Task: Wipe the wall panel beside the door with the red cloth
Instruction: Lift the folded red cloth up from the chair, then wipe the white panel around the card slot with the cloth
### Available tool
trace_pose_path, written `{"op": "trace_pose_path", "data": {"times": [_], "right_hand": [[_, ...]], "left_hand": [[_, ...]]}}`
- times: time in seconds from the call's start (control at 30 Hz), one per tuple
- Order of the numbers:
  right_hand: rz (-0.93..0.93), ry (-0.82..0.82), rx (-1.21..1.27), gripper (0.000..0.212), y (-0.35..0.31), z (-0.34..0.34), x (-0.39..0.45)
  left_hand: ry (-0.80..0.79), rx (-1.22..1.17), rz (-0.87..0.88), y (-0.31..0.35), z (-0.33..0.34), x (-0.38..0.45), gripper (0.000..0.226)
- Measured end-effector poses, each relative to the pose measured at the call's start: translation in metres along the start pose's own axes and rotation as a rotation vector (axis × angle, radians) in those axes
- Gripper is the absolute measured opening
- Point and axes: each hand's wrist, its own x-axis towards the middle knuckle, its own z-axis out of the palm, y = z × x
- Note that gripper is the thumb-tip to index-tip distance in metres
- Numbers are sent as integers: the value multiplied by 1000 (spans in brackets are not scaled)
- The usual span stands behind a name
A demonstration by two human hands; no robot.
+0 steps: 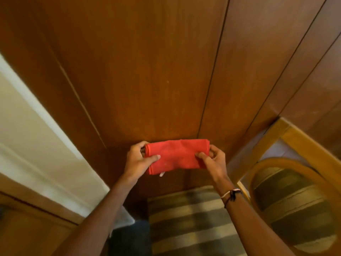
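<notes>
A folded red cloth (176,156) is held flat between both hands, low in front of a brown wooden wall panel (144,71). My left hand (138,159) pinches its left end with the thumb on top. My right hand (212,159) pinches its right end; a thin bracelet sits on that wrist. A small white tag hangs from the cloth's lower edge. The cloth is close to the panel's lower part; whether it touches the wood I cannot tell.
A white door or frame (31,137) runs along the left. More wood panels (276,71) with dark seams stand to the right. A round wooden chair (295,206) with a striped cushion sits at lower right. A striped rug (188,222) lies below.
</notes>
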Motion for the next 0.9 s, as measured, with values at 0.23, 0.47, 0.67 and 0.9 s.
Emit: {"op": "trace_pose_path", "data": {"times": [0.23, 0.47, 0.67, 0.9], "right_hand": [[-315, -17, 88, 25, -146, 36, -31], [-567, -250, 119, 20, -265, 97, -78], [-713, -377, 88, 22, -335, 151, -121], [-792, -406, 181, 31, -406, 206, -150]], "left_hand": [[149, -80, 290, 117, -105, -29, 38], [699, 181, 691, 184, -209, -75, 51], [1127, 571, 725, 200, -267, -101, 33], [1403, 693, 687, 233, -335, -95, 38]]}}
